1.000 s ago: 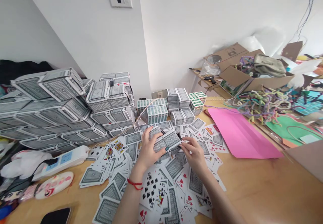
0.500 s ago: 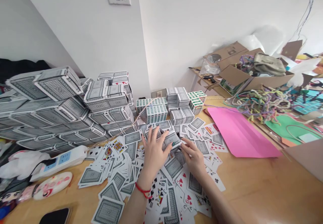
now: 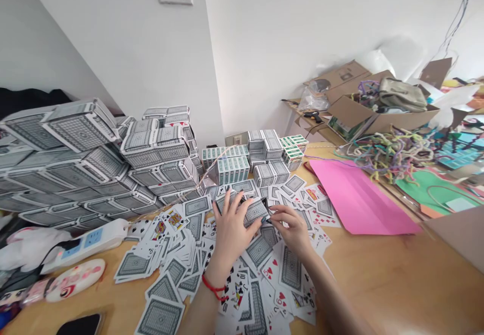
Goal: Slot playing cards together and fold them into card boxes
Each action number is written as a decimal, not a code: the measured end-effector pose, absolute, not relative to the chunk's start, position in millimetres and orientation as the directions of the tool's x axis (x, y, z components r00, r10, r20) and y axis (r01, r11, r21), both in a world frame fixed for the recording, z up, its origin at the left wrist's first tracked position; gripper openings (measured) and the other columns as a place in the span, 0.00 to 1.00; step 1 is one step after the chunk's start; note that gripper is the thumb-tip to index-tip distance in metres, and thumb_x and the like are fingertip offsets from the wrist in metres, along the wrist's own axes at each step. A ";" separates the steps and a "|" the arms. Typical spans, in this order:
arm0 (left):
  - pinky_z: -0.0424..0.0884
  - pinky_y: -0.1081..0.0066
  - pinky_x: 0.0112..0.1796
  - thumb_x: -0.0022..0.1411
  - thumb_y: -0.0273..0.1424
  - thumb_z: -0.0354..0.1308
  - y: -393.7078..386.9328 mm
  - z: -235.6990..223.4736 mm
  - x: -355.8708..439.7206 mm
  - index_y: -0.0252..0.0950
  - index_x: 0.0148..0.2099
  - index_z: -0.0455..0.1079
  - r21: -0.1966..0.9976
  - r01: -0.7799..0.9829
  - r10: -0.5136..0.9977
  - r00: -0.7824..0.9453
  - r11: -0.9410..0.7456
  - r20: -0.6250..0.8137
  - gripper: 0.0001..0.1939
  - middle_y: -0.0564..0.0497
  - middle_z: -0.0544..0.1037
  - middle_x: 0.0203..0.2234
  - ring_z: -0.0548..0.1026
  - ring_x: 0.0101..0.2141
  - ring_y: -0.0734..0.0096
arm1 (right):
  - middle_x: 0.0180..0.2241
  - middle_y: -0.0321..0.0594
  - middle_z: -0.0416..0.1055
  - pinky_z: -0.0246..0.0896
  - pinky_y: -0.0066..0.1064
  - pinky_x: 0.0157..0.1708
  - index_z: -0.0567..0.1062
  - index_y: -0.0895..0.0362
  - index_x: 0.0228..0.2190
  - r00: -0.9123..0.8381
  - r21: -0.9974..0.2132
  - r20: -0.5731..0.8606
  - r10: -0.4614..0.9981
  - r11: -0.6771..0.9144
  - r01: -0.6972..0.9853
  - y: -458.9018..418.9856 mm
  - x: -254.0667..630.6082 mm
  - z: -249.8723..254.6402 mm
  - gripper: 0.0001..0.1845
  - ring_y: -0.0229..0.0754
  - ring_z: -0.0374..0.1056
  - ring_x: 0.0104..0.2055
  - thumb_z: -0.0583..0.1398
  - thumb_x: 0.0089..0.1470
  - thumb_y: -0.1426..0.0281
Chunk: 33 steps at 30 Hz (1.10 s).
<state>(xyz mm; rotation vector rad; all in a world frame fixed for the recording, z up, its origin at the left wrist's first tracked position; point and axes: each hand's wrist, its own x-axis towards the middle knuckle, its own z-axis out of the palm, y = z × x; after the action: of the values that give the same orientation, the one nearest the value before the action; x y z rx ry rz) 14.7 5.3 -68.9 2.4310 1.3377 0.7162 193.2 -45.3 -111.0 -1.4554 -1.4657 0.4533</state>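
In the head view, a small block made of folded playing cards (image 3: 256,212) with grey patterned backs is between my hands, low over the loose cards. My left hand (image 3: 233,224) reaches over its top and left part, fingers spread across it and thumb at the near edge, gripping it. My right hand (image 3: 290,228) pinches at its right end, beside a dark gap; the fingertips partly hide what they hold there. Loose playing cards (image 3: 260,251), some face up and some face down, lie beneath and around both hands.
Tall stacks of card blocks (image 3: 77,166) stand at left, with smaller ones (image 3: 271,173) and green-white card boxes (image 3: 233,169) behind. A power strip (image 3: 86,244), phone (image 3: 79,325), pink sheet (image 3: 359,199), yarn pile (image 3: 393,153) and cardboard box (image 3: 401,118) surround the work area.
My left hand has shifted right and spread its fingers over the block, which sits a little lower. My right hand stays at the block's right end. The view has drifted slightly.
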 end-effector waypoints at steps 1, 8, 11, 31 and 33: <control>0.34 0.36 0.54 0.58 0.42 0.51 4.6 -68.6 15.5 0.49 0.53 0.62 0.458 0.705 0.841 0.449 -0.541 0.301 0.20 0.51 0.61 0.56 0.46 0.60 0.46 | 0.39 0.43 0.72 0.68 0.38 0.35 0.76 0.52 0.25 0.184 -0.792 0.389 0.903 0.226 0.567 -46.2 192.4 -110.7 0.09 0.43 0.69 0.35 0.57 0.52 0.68; 0.33 0.38 0.55 0.58 0.41 0.52 4.0 -68.0 17.8 0.48 0.53 0.60 0.444 0.706 0.834 0.453 -0.551 0.316 0.20 0.53 0.65 0.55 0.48 0.60 0.49 | 0.43 0.44 0.70 0.65 0.40 0.43 0.74 0.51 0.37 0.084 -0.696 0.442 0.893 0.282 0.660 -61.1 184.8 -116.8 0.13 0.45 0.68 0.42 0.53 0.54 0.74; 0.33 0.37 0.55 0.57 0.41 0.53 3.8 -67.3 18.1 0.48 0.52 0.61 0.423 0.714 0.828 0.452 -0.558 0.331 0.20 0.52 0.65 0.54 0.49 0.59 0.48 | 0.46 0.44 0.67 0.64 0.40 0.46 0.70 0.51 0.43 0.152 -0.787 0.388 0.909 0.241 0.568 -61.8 184.9 -117.0 0.16 0.45 0.65 0.48 0.53 0.52 0.75; 0.48 0.33 0.50 0.46 0.37 0.62 8.2 -44.3 -22.5 0.53 0.55 0.60 0.449 0.708 0.810 0.583 -0.544 0.061 0.32 0.50 0.47 0.62 0.42 0.59 0.35 | 0.45 0.41 0.66 0.57 0.40 0.47 0.63 0.52 0.49 -0.021 -0.945 0.085 0.996 0.088 0.315 -44.4 173.6 -104.3 0.35 0.47 0.63 0.46 0.65 0.36 0.75; 0.57 0.36 0.47 0.43 0.38 0.64 5.6 -44.4 -28.3 0.53 0.57 0.57 0.505 0.715 0.839 0.543 -0.483 0.035 0.37 0.49 0.43 0.63 0.41 0.59 0.32 | 0.47 0.41 0.65 0.56 0.41 0.48 0.64 0.51 0.48 -0.005 -0.965 0.093 0.996 0.092 0.246 -47.0 169.5 -102.9 0.33 0.47 0.62 0.48 0.65 0.37 0.75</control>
<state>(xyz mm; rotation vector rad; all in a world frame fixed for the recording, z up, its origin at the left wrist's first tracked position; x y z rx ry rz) -28.3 5.6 -44.4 2.3477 1.2632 0.3872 169.5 -47.0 -102.9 -1.3198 -1.4270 1.0064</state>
